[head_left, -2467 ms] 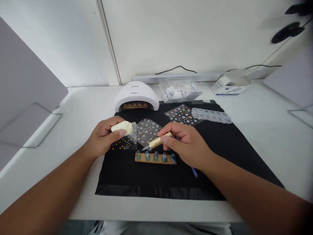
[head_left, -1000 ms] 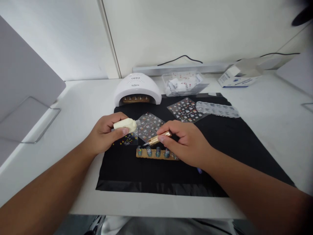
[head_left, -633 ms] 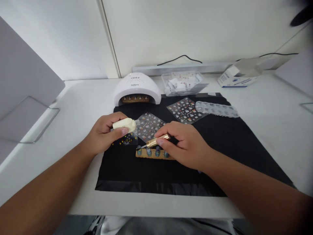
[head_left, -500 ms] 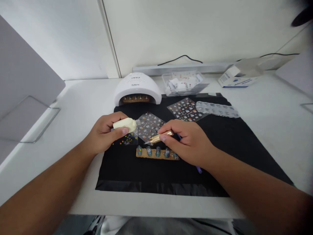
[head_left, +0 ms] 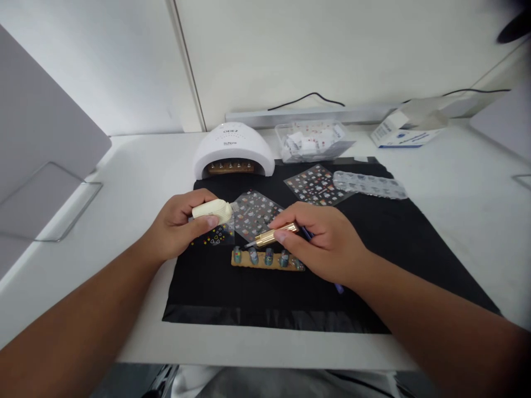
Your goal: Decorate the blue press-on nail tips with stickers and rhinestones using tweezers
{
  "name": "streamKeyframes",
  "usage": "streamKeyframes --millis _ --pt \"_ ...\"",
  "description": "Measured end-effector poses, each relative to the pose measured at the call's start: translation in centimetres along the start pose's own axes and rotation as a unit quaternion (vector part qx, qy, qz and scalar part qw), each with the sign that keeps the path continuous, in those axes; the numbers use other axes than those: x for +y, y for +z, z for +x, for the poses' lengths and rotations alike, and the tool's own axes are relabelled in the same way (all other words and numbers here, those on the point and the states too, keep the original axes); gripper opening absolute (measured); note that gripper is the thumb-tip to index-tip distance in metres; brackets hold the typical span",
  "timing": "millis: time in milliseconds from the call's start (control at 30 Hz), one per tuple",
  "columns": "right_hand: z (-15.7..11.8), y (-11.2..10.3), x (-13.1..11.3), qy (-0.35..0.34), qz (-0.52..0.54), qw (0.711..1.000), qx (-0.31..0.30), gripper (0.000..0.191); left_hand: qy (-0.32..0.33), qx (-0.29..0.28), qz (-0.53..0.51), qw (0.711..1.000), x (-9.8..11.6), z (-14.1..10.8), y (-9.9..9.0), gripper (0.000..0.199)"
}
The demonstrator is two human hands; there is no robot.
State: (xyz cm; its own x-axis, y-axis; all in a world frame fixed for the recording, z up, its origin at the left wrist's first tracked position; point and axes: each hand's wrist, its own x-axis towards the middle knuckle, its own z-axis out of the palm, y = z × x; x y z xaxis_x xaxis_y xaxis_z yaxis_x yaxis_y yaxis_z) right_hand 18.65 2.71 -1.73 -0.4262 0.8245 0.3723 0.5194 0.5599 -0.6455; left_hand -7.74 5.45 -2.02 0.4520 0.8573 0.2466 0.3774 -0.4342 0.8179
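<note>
The left hand [head_left: 178, 224] pinches a cream bottle [head_left: 212, 211] between thumb and fingers, holding it tilted above a clear sheet [head_left: 215, 235] printed with yellow and white hearts. The right hand [head_left: 319, 237] pinches a gold-handled brush [head_left: 267, 237], its tip pointing down and leftward, close to the second nail from the left on a tan strip [head_left: 261, 264]; whether the tip touches the nail is too small to tell. The strip lies on a black cloth [head_left: 274, 301], in front of the bottle and partly beside the right hand, and bears five blue-grey decorated nails [head_left: 269, 256] in a row. Behind the hands, a patterned sheet [head_left: 253, 213] lies flat on the cloth, and a second patterned sheet [head_left: 316, 185] lies farther back, next to a clear plastic tray [head_left: 369, 185]. Part of a purple stick [head_left: 339, 288] shows beneath the right hand. At the back stand a white lamp [head_left: 233, 145] with a studded strip [head_left: 231, 166] inside its opening, a clear box [head_left: 309, 142] of packets, and an open carton [head_left: 409, 130] on the white table [head_left: 141, 166].
</note>
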Motion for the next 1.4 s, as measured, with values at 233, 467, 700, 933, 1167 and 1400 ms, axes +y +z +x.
streamKeyframes --millis 233,467,700,933,1167,1400 --pt "0.02 0.13 -0.24 -0.031 -0.005 0.999 -0.013 0.011 0.002 0.006 0.001 1.0 0.09 0.08 0.07 0.02" --pt "-0.14 -0.03 -0.17 -0.041 0.016 0.999 0.01 0.009 0.016 0.001 -0.006 1.0 -0.15 0.06 0.04 0.017" --pt "-0.09 0.22 -0.12 -0.112 0.005 0.994 0.005 0.007 0.014 0.0 -0.015 1.0 -0.16 0.06 0.09 0.016" --pt "-0.2 0.35 -0.27 -0.113 0.003 0.993 0.015 0.007 0.009 0.004 -0.005 1.0 -0.16 0.1 0.09 0.017" --pt "-0.28 0.16 -0.36 -0.117 0.001 0.993 0.003 0.008 0.003 0.0 -0.001 1.0 -0.03 0.08 0.07 0.017" --pt "-0.26 0.47 -0.27 -0.116 -0.008 0.993 0.01 0.007 0.02 0.001 -0.006 1.0 -0.08 0.15 0.08 0.017"
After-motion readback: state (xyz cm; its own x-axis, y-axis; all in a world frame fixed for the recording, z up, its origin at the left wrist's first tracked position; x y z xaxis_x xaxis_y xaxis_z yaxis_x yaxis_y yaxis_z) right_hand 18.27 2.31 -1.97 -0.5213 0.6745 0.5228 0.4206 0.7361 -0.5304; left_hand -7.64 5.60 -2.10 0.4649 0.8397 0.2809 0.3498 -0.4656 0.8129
